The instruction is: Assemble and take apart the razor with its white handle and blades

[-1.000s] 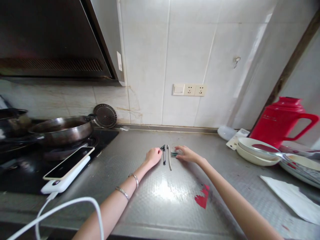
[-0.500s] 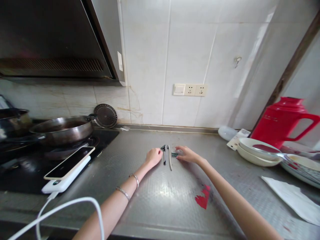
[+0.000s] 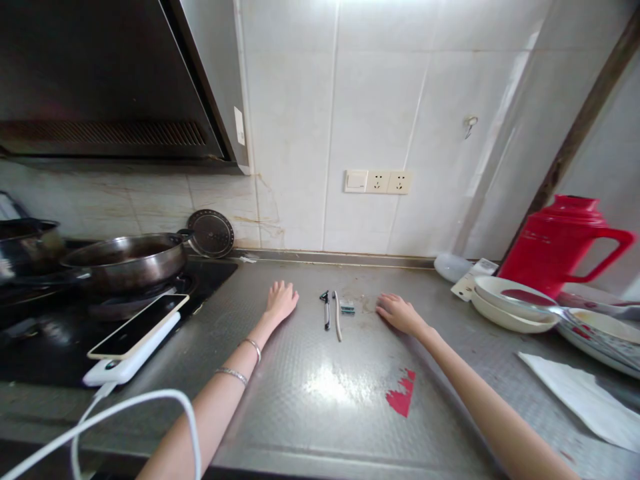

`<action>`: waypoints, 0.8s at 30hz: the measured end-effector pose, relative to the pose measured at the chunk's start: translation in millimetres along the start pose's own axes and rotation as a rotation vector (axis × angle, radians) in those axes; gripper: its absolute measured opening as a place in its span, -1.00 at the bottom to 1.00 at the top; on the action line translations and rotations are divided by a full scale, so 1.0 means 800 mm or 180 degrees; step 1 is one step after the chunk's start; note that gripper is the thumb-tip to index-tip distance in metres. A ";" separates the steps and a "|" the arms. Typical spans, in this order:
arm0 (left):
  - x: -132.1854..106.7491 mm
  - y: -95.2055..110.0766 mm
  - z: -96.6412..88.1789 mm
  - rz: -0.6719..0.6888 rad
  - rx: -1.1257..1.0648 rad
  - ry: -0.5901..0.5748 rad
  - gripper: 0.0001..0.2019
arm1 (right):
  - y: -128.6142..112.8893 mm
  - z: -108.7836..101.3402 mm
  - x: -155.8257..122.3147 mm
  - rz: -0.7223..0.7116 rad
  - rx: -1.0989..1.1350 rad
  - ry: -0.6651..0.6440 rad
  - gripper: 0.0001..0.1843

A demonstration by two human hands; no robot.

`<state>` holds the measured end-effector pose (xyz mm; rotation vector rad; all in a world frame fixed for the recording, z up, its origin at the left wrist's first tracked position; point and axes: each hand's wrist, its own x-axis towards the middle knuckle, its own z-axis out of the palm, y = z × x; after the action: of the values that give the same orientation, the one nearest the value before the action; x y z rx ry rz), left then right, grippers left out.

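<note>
A black and silver razor (image 3: pixel 327 312), a pale toothbrush (image 3: pixel 337 317) and a small clear pack with dark green strips (image 3: pixel 347 309) lie side by side on the metal countertop (image 3: pixel 300 413). Left of the razor, my left hand (image 3: pixel 281 301) rests palm down with its fingers stretched out, holding nothing. To the right of the small pack, my right hand (image 3: pixel 397 313) lies flat on the counter, fingers extended and nothing in it. Neither hand touches the three things. What the small pack holds is too small to tell.
On the left, a pan (image 3: pixel 127 260) sits on the black stove, with a phone (image 3: pixel 143 327) on a white power bank (image 3: pixel 133 353) and its cable nearby. At right stand a red thermos (image 3: pixel 555 247), stacked bowls (image 3: pixel 510 313) and white paper (image 3: pixel 580 397). A red scrap (image 3: pixel 403 395) lies in front.
My left hand has moved left, off the razor. My right hand has drawn right, away from the small pack, which now shows fully. The three things lie about where they were.
</note>
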<state>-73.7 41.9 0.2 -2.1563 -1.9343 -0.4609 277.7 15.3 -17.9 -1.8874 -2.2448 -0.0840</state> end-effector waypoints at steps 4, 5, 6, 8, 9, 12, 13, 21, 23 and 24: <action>0.001 -0.012 0.018 -0.0011 0.0024 -0.0189 -0.54 | 0.006 0.008 -0.007 0.0442 -0.0149 0.0053 -0.52; 0.001 -0.013 0.022 0.0016 -0.0007 -0.0221 -0.53 | 0.006 0.011 -0.008 0.0577 -0.0143 0.0069 -0.51; 0.001 -0.013 0.025 0.0028 -0.0044 -0.0251 -0.52 | 0.006 0.013 -0.008 0.0676 -0.0125 0.0084 -0.50; 0.002 -0.014 0.029 -0.0006 -0.0118 -0.0332 -0.51 | 0.006 0.017 -0.008 0.0771 -0.0083 0.0128 -0.50; 0.002 -0.014 0.030 -0.0036 -0.0148 -0.0382 -0.51 | 0.006 0.018 -0.008 0.0787 -0.0072 0.0150 -0.51; 0.002 -0.015 0.031 -0.0087 -0.0209 -0.0516 -0.51 | 0.006 0.019 -0.008 0.0806 -0.0074 0.0188 -0.52; 0.002 -0.016 0.031 -0.0092 -0.0218 -0.0539 -0.51 | 0.006 0.019 -0.009 0.0804 -0.0080 0.0194 -0.52; 0.001 -0.014 0.028 -0.0121 -0.0158 -0.0548 -0.52 | 0.007 0.022 -0.010 0.0797 -0.0091 0.0202 -0.53; 0.000 -0.015 0.027 -0.0098 -0.0161 -0.0519 -0.53 | 0.008 0.022 -0.010 0.0771 -0.0087 0.0194 -0.53; 0.000 -0.015 0.027 -0.0080 -0.0168 -0.0501 -0.53 | 0.008 0.022 -0.010 0.0765 -0.0084 0.0193 -0.52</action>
<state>-83.4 50.9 -20.4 -2.2659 -2.0547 -0.3599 282.8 11.7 -37.5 -2.1222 -1.9713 -0.1320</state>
